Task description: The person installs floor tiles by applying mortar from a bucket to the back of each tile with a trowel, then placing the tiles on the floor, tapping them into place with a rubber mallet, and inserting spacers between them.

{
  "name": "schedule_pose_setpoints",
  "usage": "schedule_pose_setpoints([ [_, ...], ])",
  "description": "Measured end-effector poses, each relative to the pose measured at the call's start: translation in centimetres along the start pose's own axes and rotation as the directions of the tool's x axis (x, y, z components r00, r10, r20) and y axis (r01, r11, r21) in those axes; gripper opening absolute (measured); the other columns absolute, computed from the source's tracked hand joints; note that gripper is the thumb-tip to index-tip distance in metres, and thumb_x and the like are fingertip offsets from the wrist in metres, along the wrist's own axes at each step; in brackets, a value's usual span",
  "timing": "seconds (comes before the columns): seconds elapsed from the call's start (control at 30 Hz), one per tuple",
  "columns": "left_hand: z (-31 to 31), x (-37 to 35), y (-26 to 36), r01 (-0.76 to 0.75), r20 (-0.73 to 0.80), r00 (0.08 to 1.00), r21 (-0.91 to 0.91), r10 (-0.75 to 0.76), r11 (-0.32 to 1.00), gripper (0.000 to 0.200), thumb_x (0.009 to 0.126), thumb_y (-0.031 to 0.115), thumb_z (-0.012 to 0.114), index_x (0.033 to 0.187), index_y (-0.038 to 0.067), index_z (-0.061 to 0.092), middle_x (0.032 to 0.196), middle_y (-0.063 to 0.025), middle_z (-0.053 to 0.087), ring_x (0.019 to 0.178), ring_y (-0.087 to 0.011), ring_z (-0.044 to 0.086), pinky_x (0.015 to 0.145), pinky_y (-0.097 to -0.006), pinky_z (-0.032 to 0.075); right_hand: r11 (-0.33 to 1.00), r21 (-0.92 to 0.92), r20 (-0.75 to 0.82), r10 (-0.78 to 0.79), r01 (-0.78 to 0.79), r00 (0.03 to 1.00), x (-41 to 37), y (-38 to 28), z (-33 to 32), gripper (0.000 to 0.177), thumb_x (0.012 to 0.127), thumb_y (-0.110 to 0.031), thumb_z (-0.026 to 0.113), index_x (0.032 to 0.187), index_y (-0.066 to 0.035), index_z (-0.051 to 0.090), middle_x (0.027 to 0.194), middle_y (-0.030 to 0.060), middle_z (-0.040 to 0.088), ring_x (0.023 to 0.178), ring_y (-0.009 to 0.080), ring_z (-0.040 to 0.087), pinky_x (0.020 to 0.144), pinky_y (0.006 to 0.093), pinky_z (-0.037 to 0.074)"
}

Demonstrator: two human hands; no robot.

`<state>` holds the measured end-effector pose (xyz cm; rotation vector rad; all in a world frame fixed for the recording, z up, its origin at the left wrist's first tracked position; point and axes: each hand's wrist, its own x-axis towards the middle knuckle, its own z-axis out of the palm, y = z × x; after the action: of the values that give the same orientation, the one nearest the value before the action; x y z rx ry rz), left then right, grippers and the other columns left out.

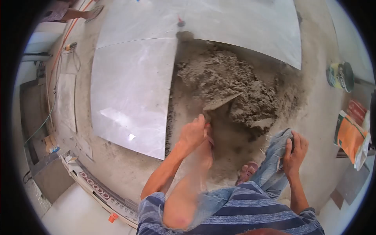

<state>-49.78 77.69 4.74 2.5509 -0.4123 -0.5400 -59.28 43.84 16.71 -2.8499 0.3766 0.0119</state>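
Note:
My left hand [195,133] is closed around the handle of a trowel, low over the floor. The trowel's pointed blade [222,102] reaches up and right against a heap of damp grey-brown mortar [229,78]. Most of the handle is hidden by my fingers. My right hand [296,152] rests on my bent knee in torn jeans [277,154], its fingers draped over the denim and holding nothing I can see. The mortar lies in a gap bordered by a large glossy grey tile [133,94] on the left and another tile [235,23] along the top.
A dark bucket [341,76] and an orange-and-white bag [351,137] stand at the right. Lower left lies a long tile cutter [96,186]. Cables and a narrow slab [67,102] line the left side. Another person's foot [94,13] shows at the upper left.

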Motion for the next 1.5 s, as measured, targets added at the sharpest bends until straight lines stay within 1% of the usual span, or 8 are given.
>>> schedule_pose_setpoints([
  [0.2, -4.4, 5.2, -3.5, 0.159, -0.215, 0.964, -0.019, -0.159, 0.987, 0.024, 0.081, 0.018, 0.06, 0.095, 0.0, 0.05, 0.071, -0.0264, 0.062, 0.066, -0.0469, 0.061, 0.058, -0.054, 0.05, 0.999, -0.029, 0.033, 0.04, -0.039, 0.999, 0.2, -0.7, -0.4, 0.026, 0.093, -0.012, 0.054, 0.118, -0.003, 0.059, 0.113, 0.0175, 0.055, 0.108, 0.0342, 0.049, 0.097, 0.0416, 0.037],
  [0.27, -6.6, 9.1, -6.1, 0.318, -0.159, 0.938, 0.044, -0.307, 0.947, 0.027, 0.081, 0.02, 0.058, 0.095, -0.002, 0.052, 0.081, -0.0306, 0.063, 0.072, -0.0475, 0.063, 0.066, -0.0558, 0.051, 0.998, -0.05, 0.034, 0.044, -0.042, 0.998, 0.3, -0.7, -0.5, 0.026, 0.093, -0.012, 0.054, 0.117, -0.003, 0.059, 0.113, 0.0175, 0.055, 0.108, 0.0342, 0.049, 0.097, 0.0417, 0.037],
  [0.63, -12.3, 19.8, -15.1, 0.411, -0.129, 0.908, 0.083, -0.399, 0.908, 0.036, 0.077, 0.017, 0.053, 0.105, -0.006, 0.06, 0.105, -0.0318, 0.063, 0.102, -0.0464, 0.059, 0.092, -0.0498, 0.046, 0.993, -0.1, -0.007, 0.057, -0.058, 0.998, 1.6, -1.5, -0.2, 0.024, 0.092, -0.01, 0.055, 0.114, -0.001, 0.06, 0.109, 0.0154, 0.057, 0.103, 0.0309, 0.052, 0.092, 0.0383, 0.04],
  [0.77, -11.5, 20.9, -14.8, 0.38, -0.077, 0.924, 0.078, -0.375, 0.922, 0.035, 0.077, 0.017, 0.053, 0.103, -0.005, 0.062, 0.105, -0.0304, 0.063, 0.103, -0.0444, 0.06, 0.091, -0.048, 0.047, 0.943, 0.317, 0.022, 0.097, -0.099, 0.995, 6.6, -5.0, 0.3, 0.024, 0.09, -0.003, 0.055, 0.114, -0.002, 0.06, 0.102, 0.0133, 0.059, 0.088, 0.0253, 0.058, 0.078, 0.0325, 0.047],
  [0.87, -12.1, 19.2, -11.9, 0.234, 0.046, 0.971, 0.029, -0.235, 0.972, 0.029, 0.077, 0.018, 0.055, 0.098, -0.002, 0.062, 0.099, -0.0309, 0.063, 0.1, -0.0443, 0.06, 0.088, -0.0484, 0.048, 0.88, 0.361, -0.196, -0.253, 0.309, 0.947, 15.1, -8.2, 3.5, 0.025, 0.092, 0.0, 0.053, 0.115, -0.002, 0.06, 0.103, 0.0147, 0.062, 0.091, 0.0257, 0.062, 0.078, 0.0321, 0.048],
  [1.0, -10.4, 11.4, -10.3, 0.098, 0.033, 0.994, 0.034, -0.1, 0.995, 0.023, 0.077, 0.019, 0.058, 0.091, 0.002, 0.055, 0.083, -0.0282, 0.063, 0.083, -0.0466, 0.061, 0.074, -0.0537, 0.049, 0.854, 0.442, -0.053, -0.282, 0.276, 0.958, 26.6, -12.9, 10.4, 0.029, 0.096, -0.018, 0.05, 0.118, -0.003, 0.062, 0.117, 0.0196, 0.062, 0.106, 0.0336, 0.06, 0.089, 0.0411, 0.047],
  [1.2, -6.6, -1.6, -7.8, 0.251, -0.007, 0.964, -0.287, -0.264, 0.925, 0.026, 0.08, 0.017, 0.06, 0.099, 0.0, 0.052, 0.083, -0.029, 0.062, 0.082, -0.0483, 0.059, 0.07, -0.0532, 0.048, 0.847, 0.084, 0.29, -0.524, 0.524, 0.801, 34.6, -22.2, 21.8, 0.055, 0.089, -0.012, 0.051, 0.143, -0.02, 0.042, 0.128, 0.0146, 0.049, 0.119, 0.0313, 0.047, 0.091, 0.0494, 0.041],
  [1.5, -5.4, -9.6, -6.4, 0.59, 0.237, 0.807, -0.361, -0.541, 0.722, 0.031, 0.079, 0.013, 0.059, 0.104, -0.004, 0.053, 0.086, -0.0321, 0.061, 0.086, -0.0503, 0.058, 0.074, -0.0514, 0.047, 0.79, 0.025, 0.126, -0.611, 0.613, 0.782, 36.1, -26.2, 27.2, 0.063, 0.085, -0.006, 0.054, 0.143, -0.026, 0.041, 0.12, 0.0114, 0.048, 0.109, 0.0326, 0.048, 0.082, 0.0484, 0.043],
])
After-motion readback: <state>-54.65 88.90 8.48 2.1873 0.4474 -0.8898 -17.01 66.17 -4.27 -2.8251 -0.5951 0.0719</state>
